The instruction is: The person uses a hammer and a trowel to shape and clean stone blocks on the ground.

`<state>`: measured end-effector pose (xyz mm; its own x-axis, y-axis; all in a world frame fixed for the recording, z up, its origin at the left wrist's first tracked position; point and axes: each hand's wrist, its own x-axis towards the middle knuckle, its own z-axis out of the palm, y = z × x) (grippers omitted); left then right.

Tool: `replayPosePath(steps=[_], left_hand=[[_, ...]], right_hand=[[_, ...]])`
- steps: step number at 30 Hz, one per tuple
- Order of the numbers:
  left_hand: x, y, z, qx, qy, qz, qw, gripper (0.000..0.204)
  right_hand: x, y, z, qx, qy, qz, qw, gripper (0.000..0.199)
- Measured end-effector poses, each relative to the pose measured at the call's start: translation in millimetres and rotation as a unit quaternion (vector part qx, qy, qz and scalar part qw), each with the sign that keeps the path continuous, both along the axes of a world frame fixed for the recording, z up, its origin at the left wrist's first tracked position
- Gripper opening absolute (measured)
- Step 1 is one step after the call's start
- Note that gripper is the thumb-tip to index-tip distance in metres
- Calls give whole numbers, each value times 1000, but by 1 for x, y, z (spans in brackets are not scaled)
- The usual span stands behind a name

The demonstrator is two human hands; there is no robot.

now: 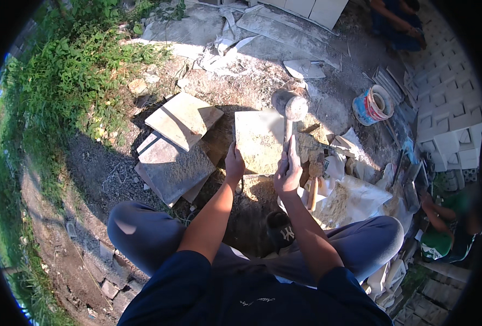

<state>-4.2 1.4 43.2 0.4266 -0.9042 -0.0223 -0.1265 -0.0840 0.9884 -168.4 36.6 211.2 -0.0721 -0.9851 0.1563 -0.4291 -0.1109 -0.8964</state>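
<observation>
I see the square paving slab lying flat on the dirt straight ahead, my left hand gripping its near-left edge. My right hand is wrapped around the handle of a rubber mallet, its head over the slab's far-right corner. Two stacked slabs crowd the left, a paint bucket stands well clear on the right.

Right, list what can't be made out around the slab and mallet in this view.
- Mallet head: motion-blurred in the head view, so contact with the slab is unclear.
- Mallet handle: mostly covered by the right hand.
- Slab's near edge: hidden under the left hand.
- Ground beneath the slab: in deep shadow.
</observation>
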Motion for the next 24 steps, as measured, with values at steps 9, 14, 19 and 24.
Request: replayPosePath(steps=[9, 14, 19, 24], left_hand=[[10, -6, 4, 3, -9, 9, 1000, 45], [0, -3, -3, 16, 19, 13, 1000, 42], [32, -9, -31, -22, 59, 25, 998, 40], [16, -2, -18, -9, 83, 63, 995, 46]], right_hand=[[9, 3, 3, -107, 1, 13, 994, 49], [8, -1, 2, 9, 50, 116, 992, 48], [34, 16, -3, -84, -52, 111, 989, 46], [26, 0, -4, -46, 5, 87, 995, 48]])
